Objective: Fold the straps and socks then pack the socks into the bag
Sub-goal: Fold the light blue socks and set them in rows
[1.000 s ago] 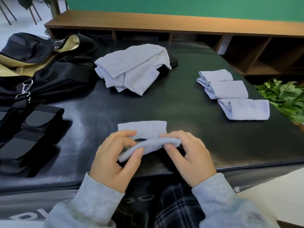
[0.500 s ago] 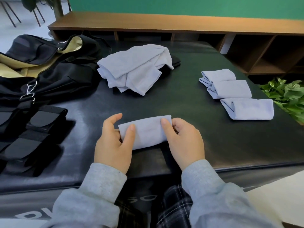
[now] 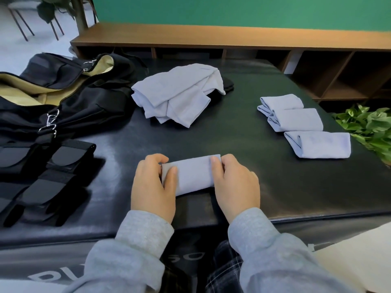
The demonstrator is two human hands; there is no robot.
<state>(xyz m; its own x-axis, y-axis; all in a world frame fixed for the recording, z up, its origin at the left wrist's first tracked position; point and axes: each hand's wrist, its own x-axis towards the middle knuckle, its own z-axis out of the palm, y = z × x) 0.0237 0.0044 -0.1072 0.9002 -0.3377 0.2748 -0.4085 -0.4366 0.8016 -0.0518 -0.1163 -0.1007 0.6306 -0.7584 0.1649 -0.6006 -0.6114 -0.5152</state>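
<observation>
A folded light-blue sock lies on the black table in front of me. My left hand grips its left end, fingers curled behind it and thumb on top. My right hand holds the right end the same way. Three folded socks sit in a row at the right. A loose pile of unfolded socks lies at the centre back. The black bag with a tan lining lies open at the far left. Folded black straps rest in front of it.
A wooden shelf unit runs behind the table under a green wall. A leafy green plant stands off the table's right edge. A dark item peeks out behind the sock pile.
The sock's near half has been folded up over its far half into a compact rectangle. Both hands slid to its two ends and now hold it there.
</observation>
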